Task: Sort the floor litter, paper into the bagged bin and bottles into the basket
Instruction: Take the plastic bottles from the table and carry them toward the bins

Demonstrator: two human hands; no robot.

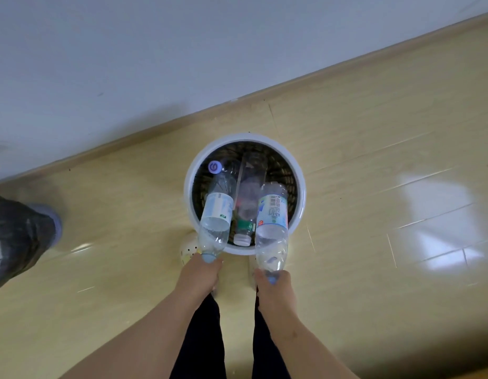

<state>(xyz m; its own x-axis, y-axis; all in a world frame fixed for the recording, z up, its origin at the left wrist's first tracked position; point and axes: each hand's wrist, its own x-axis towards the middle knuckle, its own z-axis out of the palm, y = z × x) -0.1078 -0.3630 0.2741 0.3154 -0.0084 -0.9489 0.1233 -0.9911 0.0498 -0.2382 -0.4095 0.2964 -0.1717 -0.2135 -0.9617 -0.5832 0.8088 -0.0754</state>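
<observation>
Low in the middle of the frame, the left hand (200,277) grips a pale-labelled bottle (216,214) by its cap, and the right hand (273,286) grips a barcode-labelled bottle (273,225) by its neck, both bases poking over the white-rimmed basket (301,187) on the floor (374,149). Inside lie perhaps three blurred bottles (244,231).

We see a glossy, pale-yellow plank floor (374,149) filling the lower and right parts of the frame, with bright reflections at right. At centre a round white-rimmed basket (301,192) stands on it, near the skirting (144,132). A grey shoe (26,231) rests at the left edge. Just lower left of the basket, a pale perforated slipper (188,248) shows.
</observation>
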